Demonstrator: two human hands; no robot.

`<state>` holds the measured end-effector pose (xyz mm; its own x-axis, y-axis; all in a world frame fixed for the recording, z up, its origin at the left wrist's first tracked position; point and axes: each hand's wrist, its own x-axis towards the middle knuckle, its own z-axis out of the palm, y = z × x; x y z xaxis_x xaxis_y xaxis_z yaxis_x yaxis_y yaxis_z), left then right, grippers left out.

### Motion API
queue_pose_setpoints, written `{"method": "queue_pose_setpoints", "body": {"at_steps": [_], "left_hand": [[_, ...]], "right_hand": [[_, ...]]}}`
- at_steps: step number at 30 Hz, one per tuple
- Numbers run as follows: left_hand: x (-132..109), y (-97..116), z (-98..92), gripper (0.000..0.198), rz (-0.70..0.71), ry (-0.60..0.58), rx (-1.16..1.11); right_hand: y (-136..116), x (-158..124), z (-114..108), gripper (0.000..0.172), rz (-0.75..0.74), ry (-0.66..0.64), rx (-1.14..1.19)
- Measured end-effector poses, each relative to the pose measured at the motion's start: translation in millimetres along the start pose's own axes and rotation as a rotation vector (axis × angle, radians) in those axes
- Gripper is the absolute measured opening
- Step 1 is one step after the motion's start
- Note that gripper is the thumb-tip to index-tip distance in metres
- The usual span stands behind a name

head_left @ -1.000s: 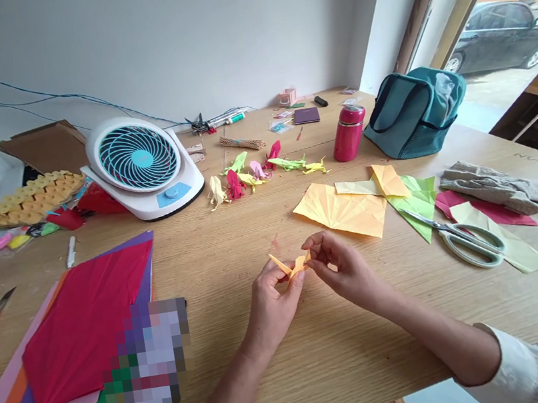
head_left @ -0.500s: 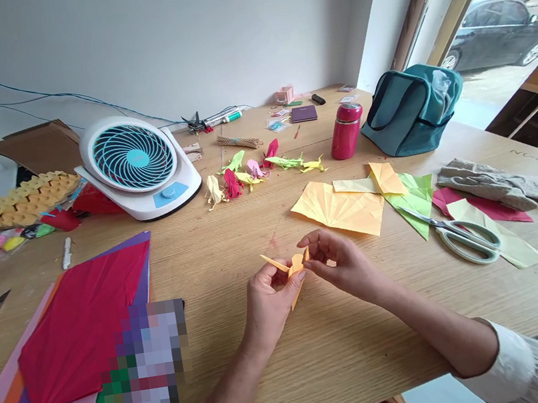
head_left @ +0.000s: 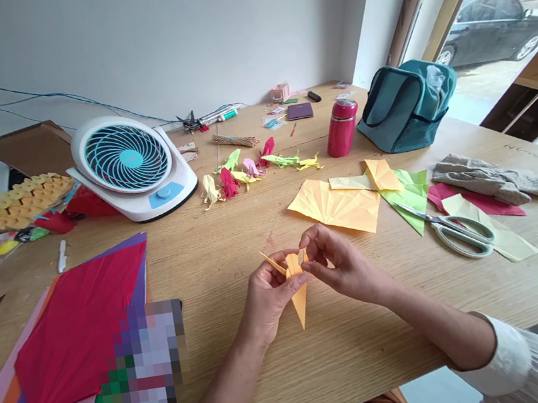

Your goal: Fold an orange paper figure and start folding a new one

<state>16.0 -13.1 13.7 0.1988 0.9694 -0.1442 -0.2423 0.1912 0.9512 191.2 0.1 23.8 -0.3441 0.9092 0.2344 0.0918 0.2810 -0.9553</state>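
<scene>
A small folded orange paper figure (head_left: 296, 286) is held between both hands just above the wooden table (head_left: 351, 344). My left hand (head_left: 267, 299) pinches its middle, with one thin point sticking out up-left and a long point hanging down. My right hand (head_left: 342, 264) pinches the figure's upper right tip with thumb and forefinger. A creased orange sheet (head_left: 335, 205) lies just beyond my right hand.
Scissors (head_left: 456, 233) rest on green, yellow and red paper scraps at right. Several small paper figures (head_left: 254, 168) line the middle. A fan (head_left: 129, 165), red bottle (head_left: 340, 128), teal bag (head_left: 406, 105), grey cloth (head_left: 503, 180) and a stack of coloured sheets (head_left: 75, 325) surround them.
The orange figure has been turned in my hands: its long point, lying flat before, now hangs downward. Both hands stayed pinched on it and shifted slightly.
</scene>
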Motion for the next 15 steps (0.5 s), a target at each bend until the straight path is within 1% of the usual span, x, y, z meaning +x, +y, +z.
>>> {"method": "queue_pose_setpoints", "body": {"at_steps": [1,2,4,6,9,12,15], "left_hand": [[0.3,-0.8,0.1,0.043,0.002,-0.016,-0.003],[0.7,-2.1,0.0,0.041,0.016,-0.031,0.011],[1.5,-5.6,-0.7,0.028,0.09,-0.036,0.093],[1.8,-8.8,-1.8,0.017,0.212,0.009,0.231],[0.9,-10.1,-2.9,0.007,0.368,0.083,0.431],[0.2,-8.5,-3.4,0.01,0.428,0.121,0.525],[1.4,-9.2,-4.3,0.011,0.433,0.152,0.534]], "right_hand": [[0.2,0.2,-0.3,0.019,-0.006,0.002,-0.006],[0.5,0.4,-0.4,0.019,-0.012,0.01,-0.015],[1.1,0.5,0.1,0.019,-0.019,0.029,-0.041],[2.3,0.7,1.4,0.019,-0.02,0.041,-0.06],[6.0,1.3,4.0,0.02,-0.004,0.05,-0.034],[10.6,3.2,4.6,0.027,0.043,0.054,0.061],[13.0,5.8,2.3,0.035,0.095,0.043,0.144]]}}
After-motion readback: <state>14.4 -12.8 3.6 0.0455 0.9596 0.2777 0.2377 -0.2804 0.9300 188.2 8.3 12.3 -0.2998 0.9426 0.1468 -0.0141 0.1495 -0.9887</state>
